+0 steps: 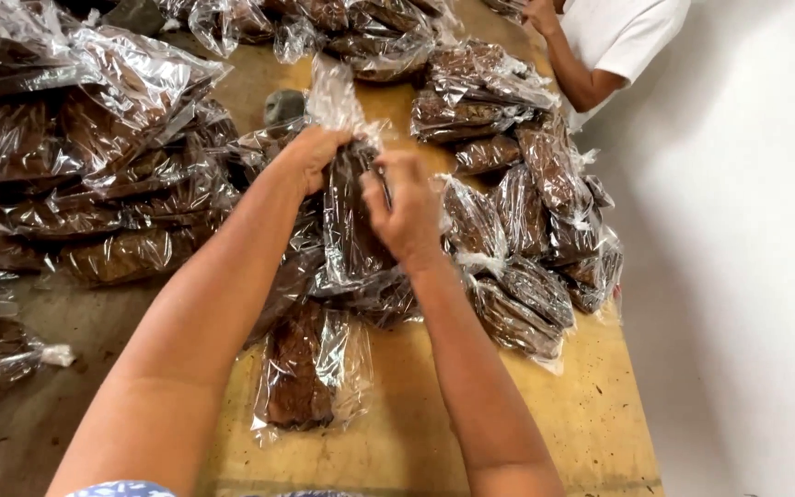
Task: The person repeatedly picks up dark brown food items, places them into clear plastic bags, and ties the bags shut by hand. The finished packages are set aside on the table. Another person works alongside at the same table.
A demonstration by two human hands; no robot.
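While both hands are busy at mid-frame, here's what can be made out:

Held bag: a clear plastic bag (353, 212) of dark brown leafy stuff is held upright over the worktop (591, 414), centre of the frame.
Left hand: the left hand (310, 155) is wrapped round the bag's upper part, grip pressed onto the plastic near the neck.
Right hand: the right hand (407, 210) is pinching the bag's right edge, fingers closed on the film.
Risk: the thin film could probably be torn if it's pulled too hard at the neck, and the contents spilled.
Risk 2: the flat bag (310, 373) lying just below could get knocked off the near edge by a forearm, it seems.
Left pile: filled bags (94, 175) are stacked at upper left, same brown contents.
Right pile: more filled bags (526, 230) are heaped to the right.
Other person: a co-worker's arm (568, 64) is seen at upper right.
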